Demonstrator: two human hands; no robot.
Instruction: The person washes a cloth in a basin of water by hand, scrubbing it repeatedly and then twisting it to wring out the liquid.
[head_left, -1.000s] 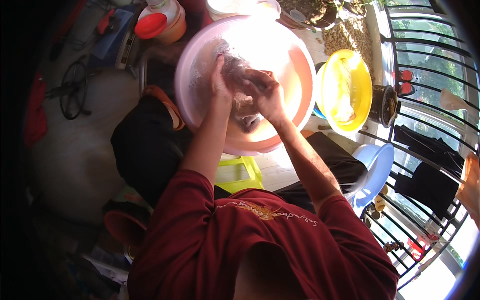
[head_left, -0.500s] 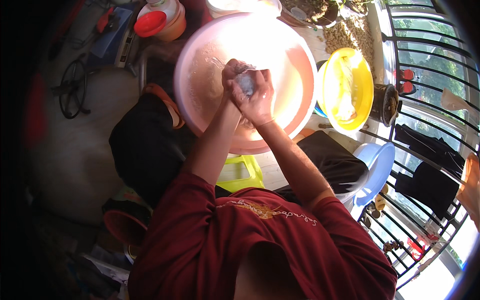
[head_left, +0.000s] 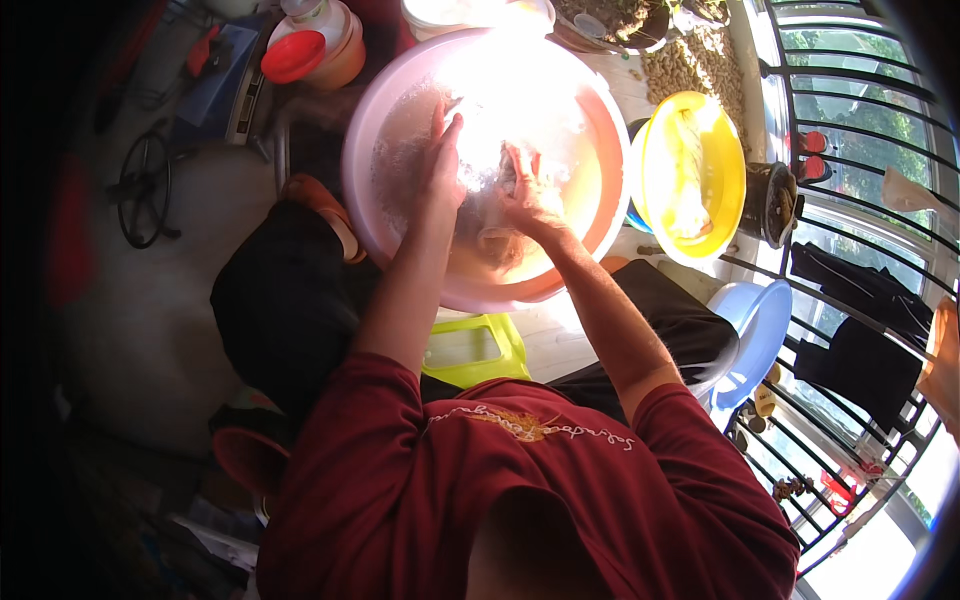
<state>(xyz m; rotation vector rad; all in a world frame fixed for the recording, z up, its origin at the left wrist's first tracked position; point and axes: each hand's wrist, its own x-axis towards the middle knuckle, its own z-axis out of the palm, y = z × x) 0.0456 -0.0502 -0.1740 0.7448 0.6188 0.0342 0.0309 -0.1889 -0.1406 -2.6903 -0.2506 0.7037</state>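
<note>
Both hands, left hand and right hand, fingers spread, press cloth in the sudsy pink basin.

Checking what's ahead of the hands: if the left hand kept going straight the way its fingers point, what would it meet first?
Probably the water, then the far wall of the pink basin. The left hand points up-frame inside it, fingers spread. Glare hides much there, so depth is uncertain.

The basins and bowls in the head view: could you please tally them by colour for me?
Pink basin, with both hands in it: 1
Yellow basin: 1
Light blue basin: 1
Total: 3
</note>
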